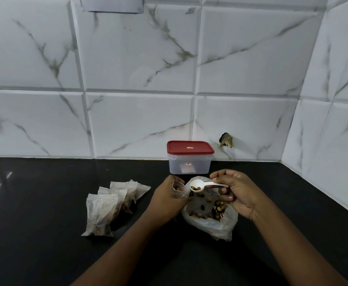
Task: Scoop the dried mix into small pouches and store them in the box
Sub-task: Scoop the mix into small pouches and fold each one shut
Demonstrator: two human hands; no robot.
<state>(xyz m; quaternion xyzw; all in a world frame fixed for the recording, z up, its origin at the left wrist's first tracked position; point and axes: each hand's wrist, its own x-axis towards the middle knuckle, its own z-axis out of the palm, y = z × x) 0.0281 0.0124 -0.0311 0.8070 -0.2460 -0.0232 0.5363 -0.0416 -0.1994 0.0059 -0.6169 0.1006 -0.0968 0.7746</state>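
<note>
On a black counter [45, 203], the grip of the left hand [166, 200] is curled round a small open pouch [178, 189], its mouth just beside a white scoop [199, 185]. The right hand [236, 193] pinches the scoop's handle. The bowl carries a few pieces of dried mix [216, 210] above an open plastic bag [214, 226]. From the bag, the red-lidded box [190, 162] stands closed at 12 o'clock. Perhaps four filled pouches [107, 209] lie at 9 o'clock.
</note>
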